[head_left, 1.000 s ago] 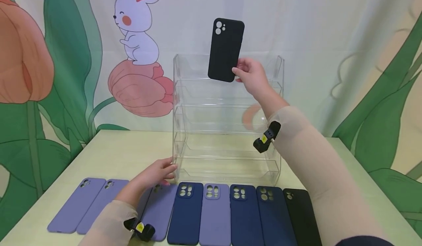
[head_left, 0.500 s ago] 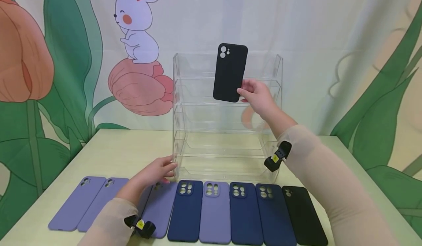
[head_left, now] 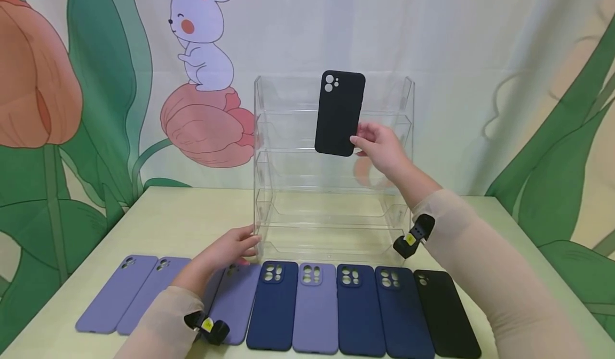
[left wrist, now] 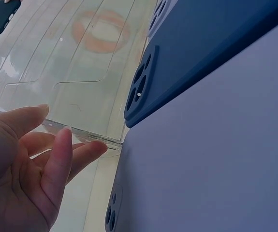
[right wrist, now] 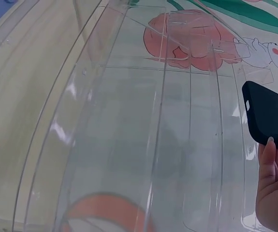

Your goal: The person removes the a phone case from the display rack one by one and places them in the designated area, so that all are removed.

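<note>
A black phone case (head_left: pixel 339 114) with camera cutouts at its top left is held upright by my right hand (head_left: pixel 381 148). Thumb and fingers pinch its lower right edge, in front of the upper tiers of a transparent tiered display rack (head_left: pixel 331 190). The right wrist view shows the same pinch at the lower corner of the case (right wrist: pixel 271 111). Down at the rack's lower left side, my left hand (head_left: pixel 229 249) grips the upright edge; in the left wrist view its thumb lies on one side of the clear wall (left wrist: pixel 88 133) and its fingers on the other.
In front of the rack lies a row of phone cases: purple ones (head_left: pixel 112 295) at the left, dark blue ones (head_left: pixel 272 308) and another purple one (head_left: pixel 318 311) mid-row, and a black one (head_left: pixel 449 313) at the right end. A printed curtain (head_left: pixel 456 81) hangs behind the pale table (head_left: pixel 206 207).
My right hand has lowered the black case from above the rack's top to in front of its upper tiers, moving slightly right. The left hand stays at the rack's side.
</note>
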`<action>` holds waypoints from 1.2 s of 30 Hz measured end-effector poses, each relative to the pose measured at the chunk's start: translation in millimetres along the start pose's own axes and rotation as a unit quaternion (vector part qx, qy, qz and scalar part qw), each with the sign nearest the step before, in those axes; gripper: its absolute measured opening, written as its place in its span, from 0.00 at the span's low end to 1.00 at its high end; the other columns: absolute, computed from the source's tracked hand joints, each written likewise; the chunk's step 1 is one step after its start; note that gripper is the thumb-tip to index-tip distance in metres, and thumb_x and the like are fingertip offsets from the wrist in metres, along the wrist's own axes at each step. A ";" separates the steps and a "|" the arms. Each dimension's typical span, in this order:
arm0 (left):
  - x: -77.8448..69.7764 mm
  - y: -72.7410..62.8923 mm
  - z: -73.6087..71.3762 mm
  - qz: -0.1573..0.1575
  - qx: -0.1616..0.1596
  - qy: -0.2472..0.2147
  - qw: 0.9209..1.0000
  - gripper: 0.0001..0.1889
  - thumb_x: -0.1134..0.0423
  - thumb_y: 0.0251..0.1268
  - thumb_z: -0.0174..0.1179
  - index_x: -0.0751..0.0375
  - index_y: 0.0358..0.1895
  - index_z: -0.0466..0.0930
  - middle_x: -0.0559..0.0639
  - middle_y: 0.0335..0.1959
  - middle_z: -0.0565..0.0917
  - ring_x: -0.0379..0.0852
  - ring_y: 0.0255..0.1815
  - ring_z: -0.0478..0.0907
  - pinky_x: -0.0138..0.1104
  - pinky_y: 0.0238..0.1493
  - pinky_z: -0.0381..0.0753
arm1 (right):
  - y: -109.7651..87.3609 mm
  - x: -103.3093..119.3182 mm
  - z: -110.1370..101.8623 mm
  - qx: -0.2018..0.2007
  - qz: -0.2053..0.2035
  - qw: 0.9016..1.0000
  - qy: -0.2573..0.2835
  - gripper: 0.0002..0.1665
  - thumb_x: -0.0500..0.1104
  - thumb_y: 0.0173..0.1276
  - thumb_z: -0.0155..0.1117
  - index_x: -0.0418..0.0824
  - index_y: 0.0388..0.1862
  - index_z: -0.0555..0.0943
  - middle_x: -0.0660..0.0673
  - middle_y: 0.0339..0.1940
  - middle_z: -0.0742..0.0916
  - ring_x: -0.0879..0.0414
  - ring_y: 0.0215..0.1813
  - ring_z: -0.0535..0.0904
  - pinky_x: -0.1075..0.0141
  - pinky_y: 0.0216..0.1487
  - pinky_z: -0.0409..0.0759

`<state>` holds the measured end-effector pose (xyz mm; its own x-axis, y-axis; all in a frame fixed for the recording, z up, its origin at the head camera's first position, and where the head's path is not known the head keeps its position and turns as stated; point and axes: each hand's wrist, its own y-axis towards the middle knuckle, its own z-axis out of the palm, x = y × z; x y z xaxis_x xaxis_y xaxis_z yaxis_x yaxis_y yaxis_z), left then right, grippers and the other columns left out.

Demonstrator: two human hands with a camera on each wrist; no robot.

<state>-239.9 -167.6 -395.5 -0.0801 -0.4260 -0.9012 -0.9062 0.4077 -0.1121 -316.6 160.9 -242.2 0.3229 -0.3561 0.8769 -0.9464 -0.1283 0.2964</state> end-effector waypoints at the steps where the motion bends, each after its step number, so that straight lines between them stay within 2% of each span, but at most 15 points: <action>1: -0.1 0.2 0.0 -0.001 0.000 -0.001 1.000 0.30 0.60 0.75 0.44 0.71 0.71 0.46 0.73 0.63 0.64 0.64 0.57 0.72 0.40 0.37 0.81 | -0.9 -0.8 -0.1 0.004 -0.001 1.000 -0.002 0.18 0.37 0.69 0.57 0.30 0.55 0.72 0.38 0.44 0.81 0.49 0.45 0.78 0.69 0.41 0.80; 10: -0.9 1.0 0.3 -0.002 0.001 0.000 1.000 0.31 0.59 0.74 0.45 0.71 0.71 0.47 0.72 0.63 0.65 0.63 0.56 0.72 0.40 0.38 0.82 | -15.3 -11.7 0.3 0.024 0.025 0.998 -0.042 0.22 0.42 0.69 0.58 0.34 0.59 0.71 0.39 0.46 0.80 0.50 0.43 0.78 0.65 0.45 0.80; 16: -1.3 2.3 0.5 -0.001 0.000 -0.001 1.000 0.30 0.59 0.74 0.45 0.70 0.71 0.48 0.72 0.62 0.67 0.63 0.56 0.73 0.40 0.36 0.82 | -25.0 -21.8 0.4 0.035 0.013 0.999 -0.025 0.20 0.37 0.68 0.58 0.31 0.57 0.72 0.37 0.42 0.81 0.52 0.38 0.78 0.58 0.46 0.80; 21: -1.2 2.8 1.0 -0.008 -0.003 0.003 1.000 0.30 0.60 0.74 0.45 0.70 0.72 0.47 0.72 0.63 0.66 0.63 0.56 0.73 0.40 0.37 0.82 | -33.1 -32.6 -1.4 0.045 -0.005 0.999 -0.019 0.18 0.34 0.68 0.58 0.28 0.55 0.73 0.35 0.42 0.81 0.56 0.37 0.79 0.64 0.40 0.81; 25: 0.7 2.5 2.0 -0.005 0.001 0.001 1.000 0.30 0.58 0.74 0.46 0.68 0.72 0.50 0.71 0.62 0.67 0.62 0.55 0.73 0.41 0.36 0.81 | -43.6 -41.5 -2.1 0.056 0.000 0.998 -0.026 0.17 0.35 0.68 0.58 0.28 0.54 0.73 0.34 0.42 0.81 0.50 0.41 0.79 0.69 0.39 0.81; 36: 1.3 3.7 0.5 -0.007 -0.009 0.003 1.000 0.27 0.60 0.74 0.45 0.67 0.71 0.53 0.69 0.61 0.70 0.63 0.55 0.74 0.40 0.35 0.81 | -69.6 -55.4 -7.1 0.078 0.021 0.997 -0.021 0.20 0.37 0.68 0.57 0.28 0.56 0.72 0.35 0.44 0.82 0.48 0.44 0.79 0.65 0.41 0.81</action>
<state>-243.1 -166.2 -397.3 -0.0698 -0.4355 -0.8975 -0.9144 0.3875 -0.1169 -268.7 196.2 -308.8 0.2868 -0.4019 0.8696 -0.9475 -0.2532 0.1955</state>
